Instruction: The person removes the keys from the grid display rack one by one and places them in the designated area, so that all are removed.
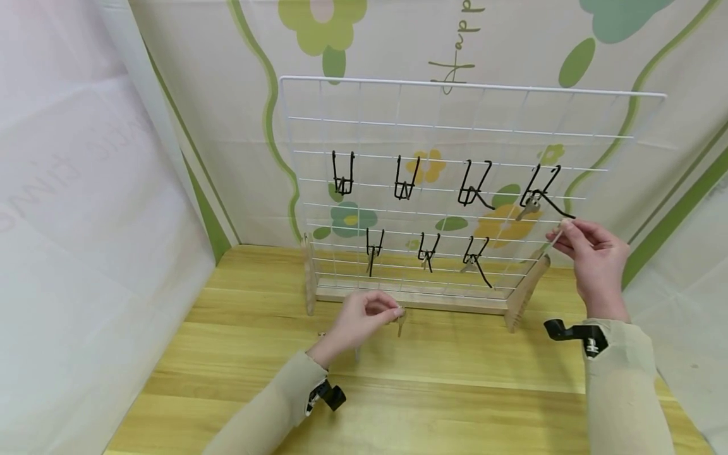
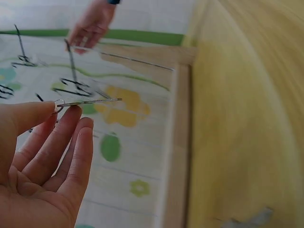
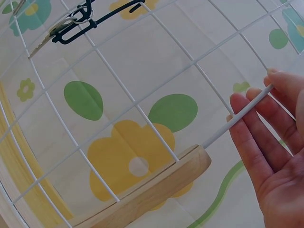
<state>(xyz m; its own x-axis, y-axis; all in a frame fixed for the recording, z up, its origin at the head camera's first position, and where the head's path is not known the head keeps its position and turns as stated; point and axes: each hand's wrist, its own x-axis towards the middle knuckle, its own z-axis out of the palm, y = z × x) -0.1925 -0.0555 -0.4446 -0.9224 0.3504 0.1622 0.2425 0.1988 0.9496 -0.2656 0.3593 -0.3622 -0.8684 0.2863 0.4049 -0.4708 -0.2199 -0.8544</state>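
Key (image 1: 401,325) pinched in left hand (image 1: 361,319), seven o'clock of wire rack (image 1: 432,188); right hand (image 1: 600,258) grips rack's edge, four o'clock. Slack pinch could drop key.

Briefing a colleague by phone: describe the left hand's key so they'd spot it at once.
Find the white wire grid panel on its pale wooden base. Just below that base in the head view, the bare left hand holds a small metal key. Unlike the keys hanging from black wire hooks, it's pinched between finger and thumb.
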